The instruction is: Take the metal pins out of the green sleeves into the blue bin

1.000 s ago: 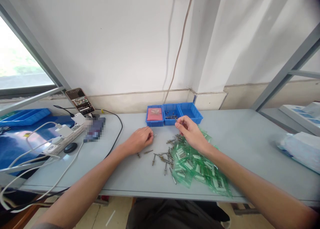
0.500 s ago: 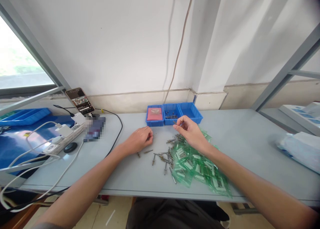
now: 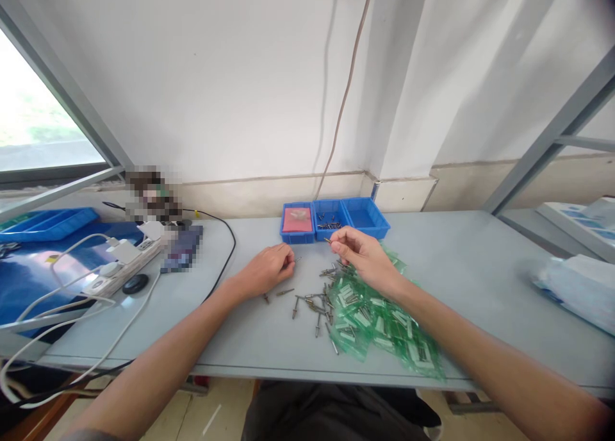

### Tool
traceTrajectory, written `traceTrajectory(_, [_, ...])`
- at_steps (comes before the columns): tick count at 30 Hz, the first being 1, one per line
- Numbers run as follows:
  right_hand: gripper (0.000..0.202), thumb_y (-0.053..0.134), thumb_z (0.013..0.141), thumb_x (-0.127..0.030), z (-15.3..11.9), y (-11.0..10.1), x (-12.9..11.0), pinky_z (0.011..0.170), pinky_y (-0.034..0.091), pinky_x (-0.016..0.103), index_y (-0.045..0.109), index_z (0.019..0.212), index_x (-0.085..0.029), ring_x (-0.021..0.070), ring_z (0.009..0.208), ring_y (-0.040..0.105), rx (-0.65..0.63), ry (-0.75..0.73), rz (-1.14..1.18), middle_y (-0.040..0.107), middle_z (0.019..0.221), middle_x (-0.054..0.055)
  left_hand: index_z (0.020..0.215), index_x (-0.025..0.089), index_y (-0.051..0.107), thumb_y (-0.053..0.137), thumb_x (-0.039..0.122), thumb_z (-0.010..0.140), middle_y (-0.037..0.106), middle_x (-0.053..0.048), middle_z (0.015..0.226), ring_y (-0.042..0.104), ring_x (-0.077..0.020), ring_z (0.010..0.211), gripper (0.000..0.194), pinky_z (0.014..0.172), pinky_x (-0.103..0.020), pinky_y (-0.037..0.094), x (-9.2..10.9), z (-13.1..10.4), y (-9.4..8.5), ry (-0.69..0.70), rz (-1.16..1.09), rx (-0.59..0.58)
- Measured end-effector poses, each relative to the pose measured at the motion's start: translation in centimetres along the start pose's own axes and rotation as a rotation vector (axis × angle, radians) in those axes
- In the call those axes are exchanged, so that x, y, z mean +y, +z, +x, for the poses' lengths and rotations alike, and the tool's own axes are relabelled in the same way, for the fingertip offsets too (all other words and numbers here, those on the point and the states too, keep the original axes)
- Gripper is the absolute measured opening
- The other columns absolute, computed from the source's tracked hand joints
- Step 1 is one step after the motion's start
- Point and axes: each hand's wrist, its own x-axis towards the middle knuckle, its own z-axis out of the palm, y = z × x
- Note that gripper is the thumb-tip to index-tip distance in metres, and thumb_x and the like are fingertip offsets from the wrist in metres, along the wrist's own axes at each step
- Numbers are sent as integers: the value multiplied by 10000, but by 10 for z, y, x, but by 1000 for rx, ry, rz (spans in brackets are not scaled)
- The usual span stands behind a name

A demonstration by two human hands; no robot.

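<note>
in the head view, the left hand [image 3: 271,271] is curling, fingers together on one pin [image 3: 298,259]; the right hand [image 3: 361,256] is clamping another pin [image 3: 328,240] between thumb and fingertips. three blue bins [image 3: 298,238] are standing at twelve o'clock, one red packet [image 3: 296,223] lying in the left bin. from the left hand, two loose pins [image 3: 285,292] are lying at six o'clock, a cluster [image 3: 318,305], too tangled to count, at four, one power strip [image 3: 98,288] at nine. the right forearm is partly covering overlapping green bags [image 3: 353,338], uncountable; the left is crossing one black cable [image 3: 234,239].

Right fingers [image 3: 344,234] shifted left, metal pin [image 3: 327,240] lower
</note>
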Motion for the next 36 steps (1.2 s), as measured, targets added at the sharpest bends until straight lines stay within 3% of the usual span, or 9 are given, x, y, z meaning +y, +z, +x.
traceTrajectory(8, [369,644,970,-586,1,-1,1,608,389,290,650,922,-220,138,655,502,73,26,45,648,882,18,973,211,532,486,218,1006,609,-17,927,560,-172,796,57,771,-312,440,-1,0,1,-6,-13,4])
traceTrajectory(25, [336,738,909,-513,2,1,2,604,390,284,534,938,-248,131,620,503,121,33,99,523,776,-50,955,212,536,489,218,996,607,-20,922,555,-173,792,62,763,-310,435,-1,0,0,-7,-13,4])
traceTrajectory(36, [321,726,904,-521,2,1,-3,566,391,277,555,916,-250,136,615,484,164,4,26,547,811,-28,942,209,554,503,203,976,612,-14,902,550,-170,781,62,741,-299,422,2,0,-2,-23,-3,8])
